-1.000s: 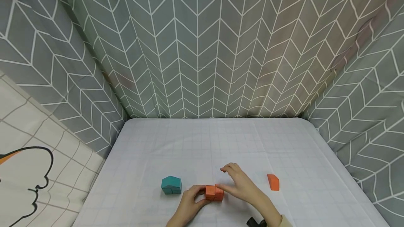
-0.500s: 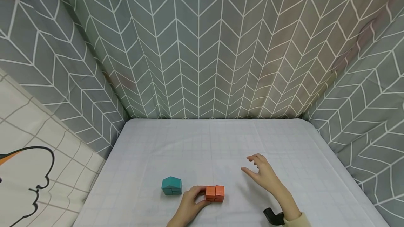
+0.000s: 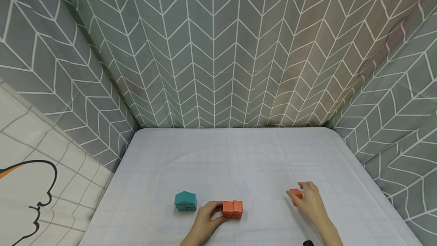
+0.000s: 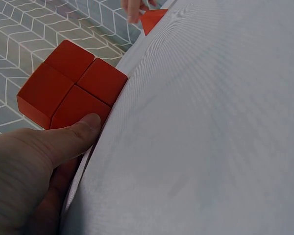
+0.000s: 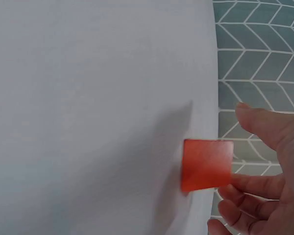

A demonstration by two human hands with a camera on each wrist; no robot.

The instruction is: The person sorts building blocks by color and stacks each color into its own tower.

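Observation:
My left hand (image 3: 203, 221) grips the left side of a small stack of orange blocks (image 3: 233, 208) on the table. In the left wrist view the stack shows a two-by-two face, with the thumb (image 4: 85, 128) pressed on a lower block. My right hand (image 3: 313, 205) is at a loose orange block (image 3: 296, 191) farther right, its thumb overlapping the block in the head view. From the right wrist, that block's square face (image 5: 207, 165) shows fingertips right at its edge, while the thumb (image 5: 255, 120) stands apart from it.
To the left of my left hand stands a group of teal blocks (image 3: 185, 199) with a peaked top. A white cloth covers the table (image 3: 218, 158). Patterned grey curtains (image 3: 218, 48) hang behind and at the sides. A black object (image 3: 308, 243) shows near the right forearm.
My right hand has left the orange stack, swung right through the air and come down at the loose orange block. My left hand stays on the stack.

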